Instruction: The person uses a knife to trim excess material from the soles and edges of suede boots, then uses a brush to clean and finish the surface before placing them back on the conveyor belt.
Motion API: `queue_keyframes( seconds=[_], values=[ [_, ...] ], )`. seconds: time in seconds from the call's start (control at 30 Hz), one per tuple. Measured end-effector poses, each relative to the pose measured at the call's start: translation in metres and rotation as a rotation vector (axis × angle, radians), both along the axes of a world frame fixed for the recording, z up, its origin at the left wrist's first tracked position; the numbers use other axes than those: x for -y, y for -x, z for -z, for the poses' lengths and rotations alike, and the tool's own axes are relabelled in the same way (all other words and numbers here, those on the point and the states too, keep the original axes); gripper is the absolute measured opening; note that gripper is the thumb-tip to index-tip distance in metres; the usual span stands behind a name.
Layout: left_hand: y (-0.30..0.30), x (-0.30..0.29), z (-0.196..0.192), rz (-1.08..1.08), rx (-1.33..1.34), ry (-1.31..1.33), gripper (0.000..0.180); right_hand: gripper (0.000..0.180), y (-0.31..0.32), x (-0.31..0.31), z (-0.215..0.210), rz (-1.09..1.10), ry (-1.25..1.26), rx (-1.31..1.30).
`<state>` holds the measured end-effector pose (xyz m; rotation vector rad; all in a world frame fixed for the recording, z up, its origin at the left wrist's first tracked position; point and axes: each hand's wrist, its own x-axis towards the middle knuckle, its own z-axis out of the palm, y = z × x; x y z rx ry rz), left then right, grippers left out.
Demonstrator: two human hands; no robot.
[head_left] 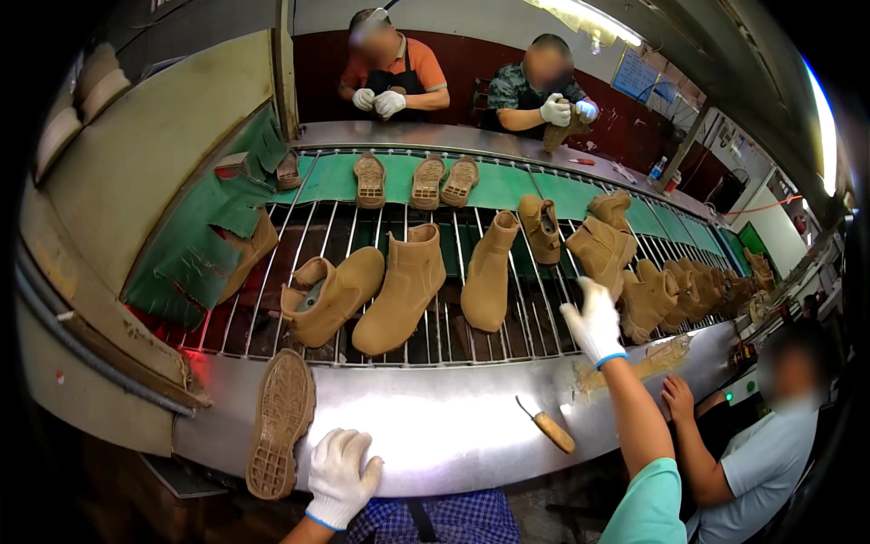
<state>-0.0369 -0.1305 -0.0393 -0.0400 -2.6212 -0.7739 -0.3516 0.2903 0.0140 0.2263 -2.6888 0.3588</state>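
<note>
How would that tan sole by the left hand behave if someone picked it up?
The sole looks like moulded rubber with a deep tread, so it would probably flex a little yet grip a glove well. Lying flat on the steel ledge, partly over its edge, it seems unlikely to roll.

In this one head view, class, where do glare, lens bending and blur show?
Head view: glare whitens the steel ledge beside the left hand; the ceiling lamp is blown out; the conveyor rods and ledge bow toward the dark, vignetted rim; boots far right lose detail.
</note>
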Motion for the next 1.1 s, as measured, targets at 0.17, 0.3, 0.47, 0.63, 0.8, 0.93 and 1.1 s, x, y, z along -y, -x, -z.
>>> queue_keyframes(
  seconds=[0.17, 0.3, 0.47, 0.63, 0.8, 0.93, 1.1],
  values=[
    [0.003, 0.007, -0.005, 0.017, 0.081, -0.017, 0.037, 0.083, 0.083, 0.066, 0.025, 0.008, 0.161, 0.135],
    [0.006, 0.007, -0.003, -0.023, 0.097, 0.025, 0.033, 0.080, 0.175, 0.047, 0.041, 0.107, 0.230, 0.157],
    [0.006, 0.013, -0.002, -0.055, 0.042, -0.002, 0.029, 0.061, 0.265, -0.030, 0.073, 0.148, 0.073, 0.260],
    [-0.002, 0.009, -0.003, -0.065, 0.087, -0.023, 0.027, 0.060, 0.227, 0.024, 0.049, 0.271, -0.184, 0.272],
    [0.012, 0.013, -0.006, 0.049, 0.031, -0.025, 0.027, 0.070, 0.195, -0.059, 0.027, 0.112, 0.512, 0.115],
    [0.001, 0.012, 0.002, 0.019, 0.041, 0.091, 0.029, 0.052, 0.060, -0.009, -0.026, 0.111, 1.260, 0.347],
    [-0.001, -0.004, 0.007, -0.017, -0.083, 0.074, 0.022, 0.057, -0.086, -0.018, -0.030, -0.046, 1.656, 0.228]
  ],
)
